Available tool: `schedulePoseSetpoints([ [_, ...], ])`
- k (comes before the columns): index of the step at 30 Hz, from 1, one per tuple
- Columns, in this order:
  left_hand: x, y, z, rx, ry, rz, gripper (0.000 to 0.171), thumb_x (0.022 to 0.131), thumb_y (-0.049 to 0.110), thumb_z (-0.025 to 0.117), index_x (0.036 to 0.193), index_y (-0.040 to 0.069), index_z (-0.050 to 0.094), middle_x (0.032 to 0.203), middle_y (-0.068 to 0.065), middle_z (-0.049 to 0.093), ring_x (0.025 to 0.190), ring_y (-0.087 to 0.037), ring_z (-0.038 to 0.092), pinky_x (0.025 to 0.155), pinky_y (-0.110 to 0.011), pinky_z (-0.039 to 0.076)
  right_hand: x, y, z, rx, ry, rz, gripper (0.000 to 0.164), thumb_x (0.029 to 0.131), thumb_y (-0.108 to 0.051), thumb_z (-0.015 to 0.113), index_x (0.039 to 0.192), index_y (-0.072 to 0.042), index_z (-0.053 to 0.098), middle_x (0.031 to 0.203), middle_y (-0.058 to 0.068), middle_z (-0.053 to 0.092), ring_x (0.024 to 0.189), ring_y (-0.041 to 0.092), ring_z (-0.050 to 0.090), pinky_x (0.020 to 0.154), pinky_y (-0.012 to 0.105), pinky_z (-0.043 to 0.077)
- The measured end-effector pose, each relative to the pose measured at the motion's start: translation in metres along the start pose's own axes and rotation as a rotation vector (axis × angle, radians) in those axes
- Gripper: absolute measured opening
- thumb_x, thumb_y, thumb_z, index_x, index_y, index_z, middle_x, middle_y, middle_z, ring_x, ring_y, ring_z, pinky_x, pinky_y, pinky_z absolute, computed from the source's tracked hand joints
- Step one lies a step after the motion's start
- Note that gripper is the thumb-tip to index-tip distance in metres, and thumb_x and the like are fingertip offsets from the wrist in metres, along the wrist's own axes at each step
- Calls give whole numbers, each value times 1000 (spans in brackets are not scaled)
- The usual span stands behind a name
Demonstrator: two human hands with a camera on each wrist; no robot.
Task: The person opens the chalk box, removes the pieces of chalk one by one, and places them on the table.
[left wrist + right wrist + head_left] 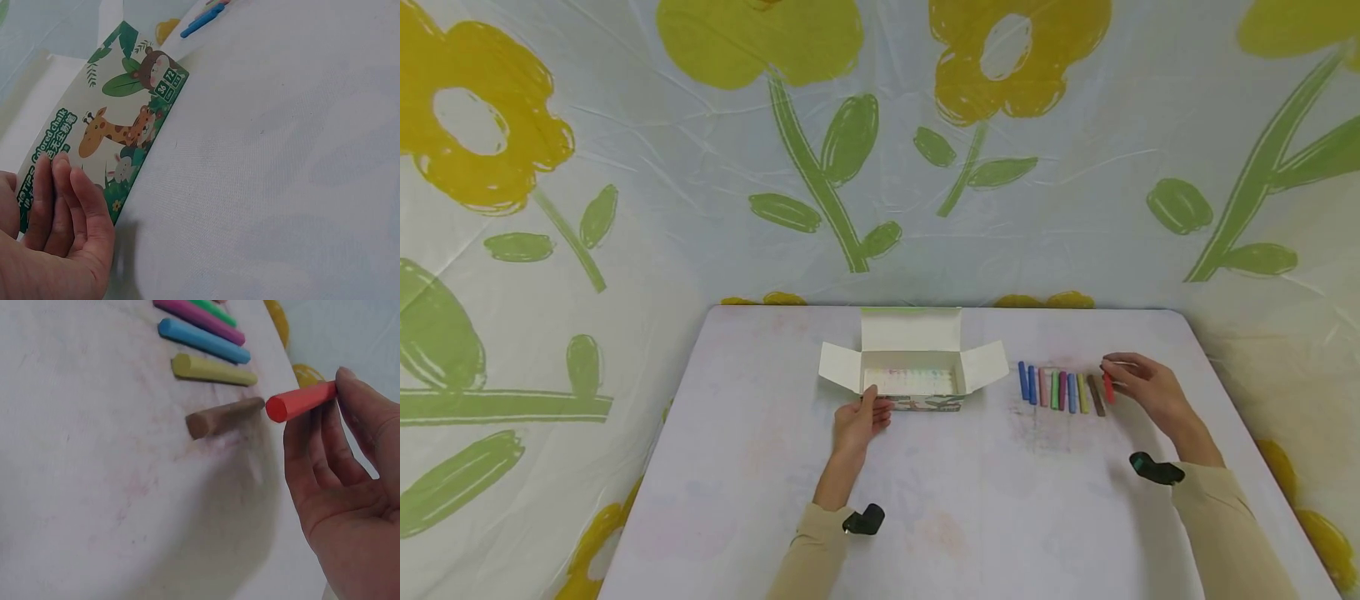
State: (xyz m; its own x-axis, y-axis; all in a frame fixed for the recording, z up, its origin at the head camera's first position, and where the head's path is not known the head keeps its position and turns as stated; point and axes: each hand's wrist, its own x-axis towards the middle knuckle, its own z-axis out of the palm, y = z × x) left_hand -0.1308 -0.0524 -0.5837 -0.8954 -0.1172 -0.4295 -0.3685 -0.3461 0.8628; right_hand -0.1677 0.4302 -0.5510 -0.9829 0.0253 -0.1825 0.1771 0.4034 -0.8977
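Observation:
Near the middle of the table stands an open cardboard chalk box (925, 403), its lid up at the back and its side flaps spread. Pale chalk sticks (910, 382) lie inside it. My left hand (854, 423) holds the box's near wall at the left, thumb at the rim and fingers against the printed front (100, 134). Over to the right, my right hand (1153, 398) pinches a red chalk stick (303, 401) between thumb and fingertips, just above the table. Beside it, a brown chalk stick (225, 417) ends the row of coloured sticks.
The row on the table includes a yellow stick (215, 370), a light blue stick (203, 341), a green stick (1055, 390) and a dark blue stick (1023, 381) at its left end. Chalk smudges mark the white tabletop (1045, 437). A flower-printed cloth (880, 192) hangs behind.

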Motion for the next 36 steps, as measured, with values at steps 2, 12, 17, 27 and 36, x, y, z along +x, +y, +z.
schedulePoseSetpoints([
  [2, 0, 1, -1, 1, -13, -8, 44, 103, 32, 64, 98, -11, 72, 85, -10, 75, 73, -13, 68, 72, -24, 59, -1, 5, -1, -5, 12, 11, 54, 103, -31, 64, 137, 9, 50, 102, -24, 67, 92, -8, 64, 77, 11, 54],
  [12, -1, 2, 1, -1, 10, -12, 44, 102, 32, 66, 93, -10, 73, 82, -9, 75, 69, -11, 67, 68, -22, 58, -9, 17, 0, -216, 46, 68, 62, 103, -45, 61, 140, 5, 54, 110, -11, 61, 90, -4, 54, 73, 8, 47],
  [17, -1, 2, 0, -15, 2, -20, 44, 102, 32, 66, 92, -11, 74, 82, -10, 75, 67, -10, 67, 67, -23, 59, -9, 20, 5, -209, 82, 70, 60, 103, -41, 63, 138, 7, 55, 105, -10, 63, 89, 1, 54, 72, 8, 47],
  [27, -1, 2, 0, -14, -3, -14, 44, 103, 31, 64, 93, -10, 74, 83, -9, 75, 68, -10, 67, 69, -23, 59, -6, 8, 13, -252, 85, 56, 53, 105, -31, 62, 139, 9, 53, 126, 27, 63, 88, -7, 53, 71, 7, 44],
  [36, -1, 1, 0, 4, 13, -7, 42, 103, 31, 65, 90, -8, 74, 82, -9, 75, 72, -15, 69, 69, -23, 59, 0, -17, 21, -264, 108, 12, 52, 110, -33, 50, 139, 9, 52, 131, 32, 57, 105, 24, 59, 74, 4, 47],
])
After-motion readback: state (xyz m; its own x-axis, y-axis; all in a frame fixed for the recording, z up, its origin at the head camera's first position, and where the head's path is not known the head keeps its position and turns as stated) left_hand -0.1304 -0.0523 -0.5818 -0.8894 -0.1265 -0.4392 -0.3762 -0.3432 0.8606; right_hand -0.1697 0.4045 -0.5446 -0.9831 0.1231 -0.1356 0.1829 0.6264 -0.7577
